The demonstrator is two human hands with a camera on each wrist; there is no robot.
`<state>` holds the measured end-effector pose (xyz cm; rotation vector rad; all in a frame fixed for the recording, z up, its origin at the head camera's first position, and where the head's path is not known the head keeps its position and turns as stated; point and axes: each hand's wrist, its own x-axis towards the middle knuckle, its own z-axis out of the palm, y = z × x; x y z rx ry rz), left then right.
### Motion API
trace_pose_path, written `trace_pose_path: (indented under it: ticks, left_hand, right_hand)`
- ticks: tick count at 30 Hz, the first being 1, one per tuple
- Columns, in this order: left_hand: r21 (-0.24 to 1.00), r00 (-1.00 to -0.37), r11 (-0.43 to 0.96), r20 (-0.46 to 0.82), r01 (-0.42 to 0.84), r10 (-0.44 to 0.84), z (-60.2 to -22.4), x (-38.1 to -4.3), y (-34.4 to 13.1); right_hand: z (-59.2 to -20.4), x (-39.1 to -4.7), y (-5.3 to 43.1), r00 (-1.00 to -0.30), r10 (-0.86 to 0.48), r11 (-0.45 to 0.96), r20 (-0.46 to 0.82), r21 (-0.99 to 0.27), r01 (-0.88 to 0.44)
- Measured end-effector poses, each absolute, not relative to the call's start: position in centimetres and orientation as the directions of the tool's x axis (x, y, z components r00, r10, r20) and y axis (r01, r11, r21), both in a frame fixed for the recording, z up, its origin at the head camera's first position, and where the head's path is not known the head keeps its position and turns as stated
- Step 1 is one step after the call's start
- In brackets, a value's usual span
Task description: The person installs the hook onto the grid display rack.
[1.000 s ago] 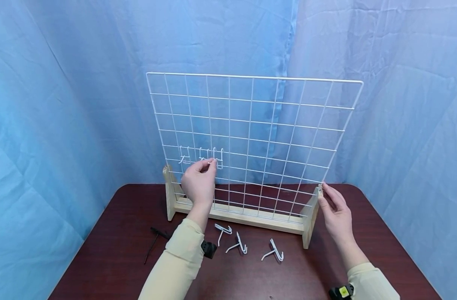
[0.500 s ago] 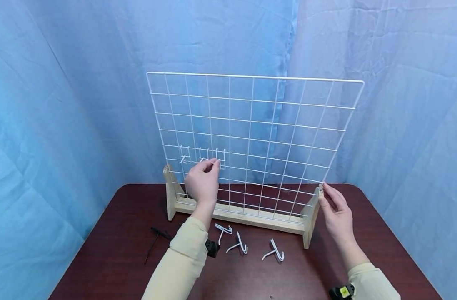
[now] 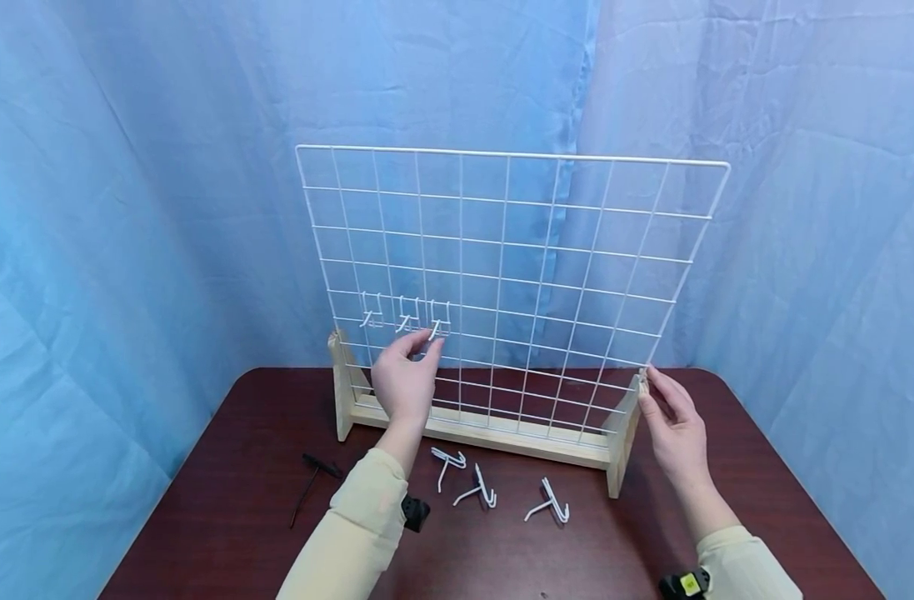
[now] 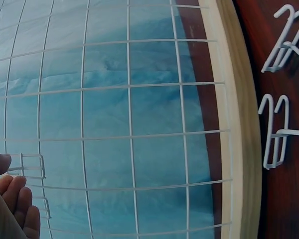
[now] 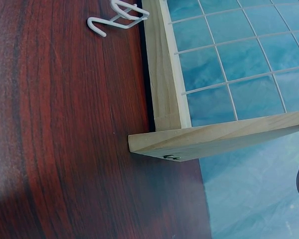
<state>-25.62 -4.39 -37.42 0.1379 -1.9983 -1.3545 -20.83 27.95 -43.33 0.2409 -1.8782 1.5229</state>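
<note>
On the left part of the white wire grid (image 3: 509, 156), fifth wire down: third hook (image 3: 437, 328), hung just right of two like it, first hook (image 3: 367, 317) and second hook (image 3: 404, 322). From my head feed its two prongs stood upright, bent over the wire; cross bar level below them. Its peg, the long axis, stuck out from the mesh toward the camera and read as down-left. Other two pegs pointed the same way.

Left hand (image 3: 407, 375) was at the peg's tip, palm below it. I saw thumb and fingers parted and loosely bent, no grip on it; couldn't tell if a fingertip touched. Right hand (image 3: 674, 417) pinched the top of the right upright (image 3: 619, 442), where the mesh edge met the wood. My right wrist feed caught just a bit of a finger.

Wooden base bar (image 3: 501, 437) ran left to right under the mesh. Before it on the dark red table (image 3: 749, 492) I had three loose white hooks: nearest the bar (image 3: 449, 458), peg toward the near side; middle (image 3: 484, 489) and rightmost (image 3: 555, 502), pegs down-left, bent prong ends toward the near side. Black hook (image 3: 320, 464) lay off left, long peg toward the near side.
</note>
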Motion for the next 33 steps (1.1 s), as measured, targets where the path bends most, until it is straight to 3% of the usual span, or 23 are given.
trace_pose_path:
  ticks: [25,33]
  left_hand:
    - [0.885,-0.832,0.381,0.412,0.268,-0.372,-43.1,-23.9,-4.4]
    - [0.871,-0.84,0.419,0.415,0.255,-0.351,-45.0,-23.6,-4.3]
  right_hand:
    - [-43.6,-21.1,28.1,-0.729,0.282,0.256,0.624,-0.781,-0.57]
    - [-43.5,-21.1,28.1,-0.73,0.28,0.264,0.623,-0.781,-0.566]
